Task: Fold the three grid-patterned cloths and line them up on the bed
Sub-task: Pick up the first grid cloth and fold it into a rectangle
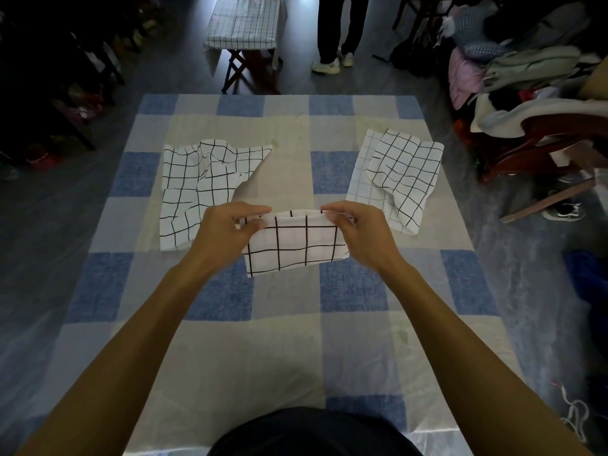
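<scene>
head view: the left hand [230, 225] and the right hand [355, 228] hold the middle cloth [296, 248] over the bed [283, 324]. each hand pinches one end of its upper folded edge between thumb and curled fingers. this cloth, white with a black grid, is folded into a short wide band. its lower part hangs down from the hands, and i cannot tell whether it touches the cover. both bare forearms reach in from the bottom of the frame.

the left cloth [197, 192] lies on the bed just beyond and to the left of the left hand, rumpled and unfolded, with one corner turned over on its right side. the right cloth [401, 172] lies on the far right part of the bed, partly doubled over itself with a crumpled flap on top, near the right hand but apart from it. the bed cover is a check of blue, pale grey and cream squares.

beyond the bed stands a stool [243, 24] draped in another grid cloth. beside it are the legs of a standing person [339, 28] in dark trousers and pale shoes. at the right edge a heap of clothes [526, 67] is piled on a chair.
</scene>
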`<action>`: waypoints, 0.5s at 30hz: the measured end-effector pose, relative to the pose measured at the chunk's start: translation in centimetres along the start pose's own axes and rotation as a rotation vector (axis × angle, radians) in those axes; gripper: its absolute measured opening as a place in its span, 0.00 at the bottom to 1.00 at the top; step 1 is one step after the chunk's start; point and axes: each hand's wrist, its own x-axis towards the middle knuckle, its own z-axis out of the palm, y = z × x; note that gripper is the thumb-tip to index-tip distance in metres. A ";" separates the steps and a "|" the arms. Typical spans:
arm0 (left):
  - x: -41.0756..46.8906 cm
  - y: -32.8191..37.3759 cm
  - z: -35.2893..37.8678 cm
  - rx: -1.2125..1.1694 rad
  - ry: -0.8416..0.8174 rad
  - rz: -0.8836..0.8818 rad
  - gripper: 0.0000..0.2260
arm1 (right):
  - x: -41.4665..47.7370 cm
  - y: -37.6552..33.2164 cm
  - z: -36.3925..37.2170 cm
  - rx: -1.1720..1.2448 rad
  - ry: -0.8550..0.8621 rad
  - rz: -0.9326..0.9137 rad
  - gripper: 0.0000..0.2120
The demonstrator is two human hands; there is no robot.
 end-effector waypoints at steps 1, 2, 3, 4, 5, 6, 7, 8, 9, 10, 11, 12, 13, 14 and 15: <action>0.0 0.0 -0.1 0.005 0.009 -0.026 0.14 | 0.0 0.0 -0.1 0.000 0.007 0.006 0.10; 0.1 0.0 -0.2 0.002 0.021 -0.052 0.15 | 0.1 0.0 -0.2 0.003 0.011 0.012 0.10; 0.1 0.1 -0.3 -0.011 0.035 -0.073 0.15 | 0.1 -0.1 -0.3 0.005 0.009 0.016 0.10; 0.1 0.1 -0.4 -0.033 0.053 -0.085 0.15 | 0.0 -0.2 -0.4 0.001 0.003 0.018 0.10; 0.0 0.3 -0.4 -0.057 0.073 -0.089 0.15 | 0.0 -0.2 -0.4 -0.009 -0.004 0.021 0.11; 0.0 0.4 -0.4 -0.071 0.092 -0.090 0.15 | 0.0 -0.1 -0.5 -0.028 -0.009 0.022 0.11; -0.1 0.6 -0.3 -0.074 0.104 -0.086 0.15 | -0.1 0.0 -0.6 -0.052 -0.014 0.019 0.11; -0.1 0.9 -0.1 -0.069 0.107 -0.071 0.15 | -0.2 0.0 -0.7 -0.080 -0.021 0.012 0.12; -0.2 1.2 0.1 -0.061 0.102 -0.047 0.14 | -0.3 -0.1 -0.7 -0.115 -0.034 -0.003 0.13; -0.3 1.5 0.3 -0.055 0.094 -0.017 0.14 | -0.3 -0.3 -0.6 -0.168 -0.057 -0.031 0.15; -0.4 1.9 0.6 -0.048 0.084 0.010 0.14 | -0.3 -0.5 -0.4 -0.241 -0.086 -0.073 0.16; -0.4 2.2 0.8 -0.041 0.076 0.032 0.14 | -0.2 -1.0 0.0 -0.319 -0.114 -0.124 0.17; -0.4 2.6 1.1 -0.037 0.069 0.052 0.14 | -0.1 -1.4 0.5 -0.379 -0.131 -0.180 0.17; -0.5 3.0 1.3 -0.042 0.063 0.069 0.14 | 0.1 -1.9 1.1 -0.410 -0.133 -0.235 0.16; -0.5 3.3 1.4 -0.053 0.061 0.084 0.14 | 0.3 -2.2 1.6 -0.412 -0.122 -0.281 0.13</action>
